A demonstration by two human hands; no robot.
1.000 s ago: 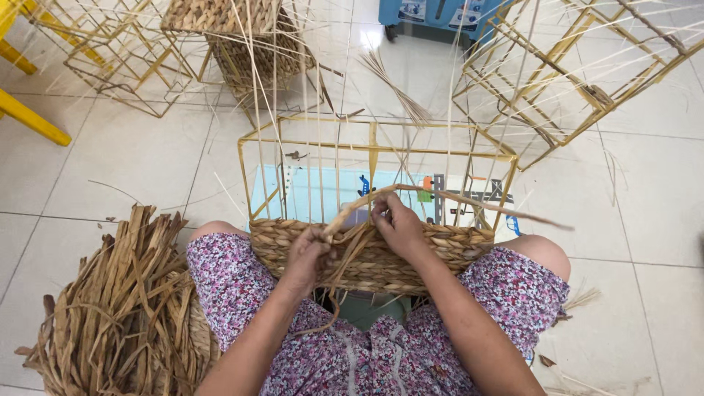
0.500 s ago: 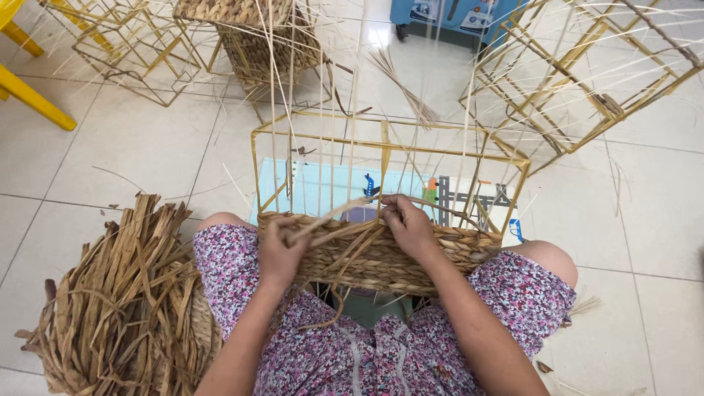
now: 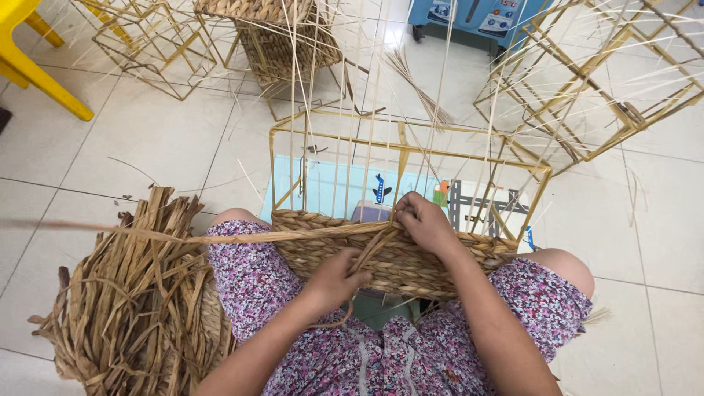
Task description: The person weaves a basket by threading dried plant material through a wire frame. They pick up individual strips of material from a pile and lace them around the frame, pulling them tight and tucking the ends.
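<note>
The left hand (image 3: 334,277) pinches a long flat dried straw strand (image 3: 220,236) against the half-woven brown basket on a yellow wire frame (image 3: 400,260) in the lap; the right hand (image 3: 425,222) grips its woven rim. A heap of dried straw (image 3: 125,293) lies at nine o'clock on the floor.

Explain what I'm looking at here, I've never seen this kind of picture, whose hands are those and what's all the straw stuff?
This one picture comes from a camera worn on a person's head, looking down at their own lap and hands. No machine is involved. The person sits on a tiled floor with a half-woven basket across their knees: a yellow wire frame with thin upright reeds, woven only along the bottom. The right hand pinches the weave at its top edge. The left hand presses on the basket's front and grips a long flat strand that runs out to the person's left. A pile of dried fibre lies beside them. More empty frames stand behind.
</note>
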